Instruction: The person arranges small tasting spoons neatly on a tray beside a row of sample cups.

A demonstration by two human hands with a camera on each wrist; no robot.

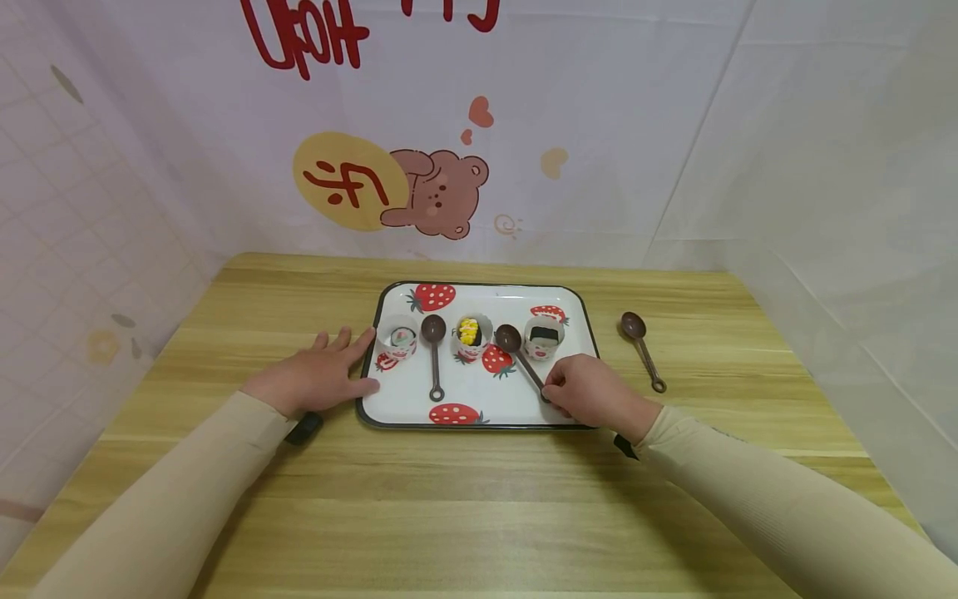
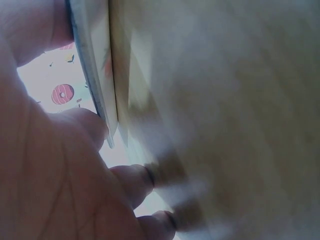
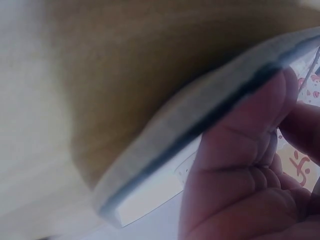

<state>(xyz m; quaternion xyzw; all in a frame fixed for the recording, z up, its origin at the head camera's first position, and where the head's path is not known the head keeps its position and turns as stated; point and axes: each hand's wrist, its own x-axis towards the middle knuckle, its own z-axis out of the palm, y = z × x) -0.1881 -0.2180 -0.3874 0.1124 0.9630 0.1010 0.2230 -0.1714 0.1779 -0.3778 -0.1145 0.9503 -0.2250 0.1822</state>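
Observation:
My right hand (image 1: 595, 393) pinches the handle end of a dark brown measuring spoon (image 1: 509, 338), which lies slanted on a strawberry-patterned tray (image 1: 404, 406) with its bowl towards the middle. Fingers spread, my left hand (image 1: 310, 376) touches the tray's left rim; the left wrist view shows the tray edge (image 2: 92, 75) by the thumb and a finger. A second brown spoon (image 1: 434, 330) lies straight between the left and middle cups. Small paper cups stand in a row: the left cup (image 1: 387, 351) holds a round sushi piece, the middle cup (image 1: 475, 353) a yellow-topped one, the right cup (image 1: 540, 353) a black-and-white one.
A third brown spoon (image 1: 634, 326) lies on the wooden table (image 1: 479, 507), right of the tray. Behind the table hangs a white cloth (image 1: 599, 100) with a printed bear (image 1: 449, 200); pale cloth also covers both sides.

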